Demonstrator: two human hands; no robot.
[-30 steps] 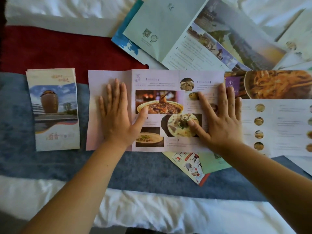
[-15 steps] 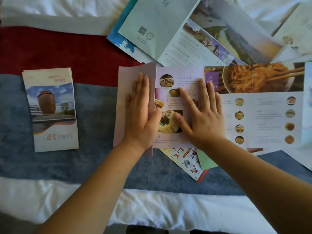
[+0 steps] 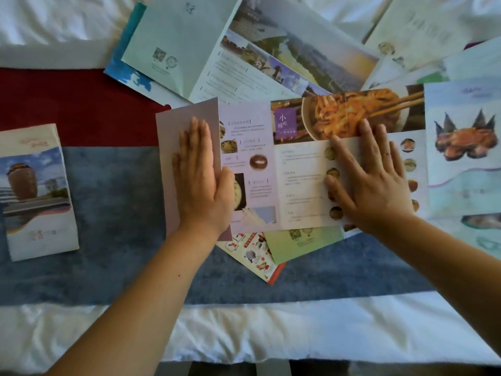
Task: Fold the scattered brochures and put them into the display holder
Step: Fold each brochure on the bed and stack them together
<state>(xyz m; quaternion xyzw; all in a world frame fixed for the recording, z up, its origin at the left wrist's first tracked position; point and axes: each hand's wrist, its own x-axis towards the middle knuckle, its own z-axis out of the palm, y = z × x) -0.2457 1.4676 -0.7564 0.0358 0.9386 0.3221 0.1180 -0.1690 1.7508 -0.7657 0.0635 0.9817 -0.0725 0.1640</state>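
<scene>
Brochures lie scattered across the bed in front of me, and both my hands are pressed flat on them. My left hand (image 3: 199,183) rests palm down, fingers straight and close together, on the plain pinkish flap (image 3: 187,147) of the food brochure (image 3: 249,164), which is folded over so its blank back faces up; printed dishes show just to the right of my thumb. My right hand (image 3: 371,180) lies spread, fingers apart, on the noodle brochure (image 3: 349,115), covering part of its white panel with the column of small round food pictures. Neither hand grips anything; both only press down.

Under the near edge of these two, a green leaflet (image 3: 303,244) and a red-edged leaflet (image 3: 254,256) stick out. Beyond them lies a large open scenic brochure (image 3: 244,58), and to my right a crab brochure (image 3: 466,147). Well apart on my left sits a folded brochure (image 3: 38,194) with a brown tower on its cover, lying flat on the blue blanket band (image 3: 113,213). I see no display holder from here.
</scene>
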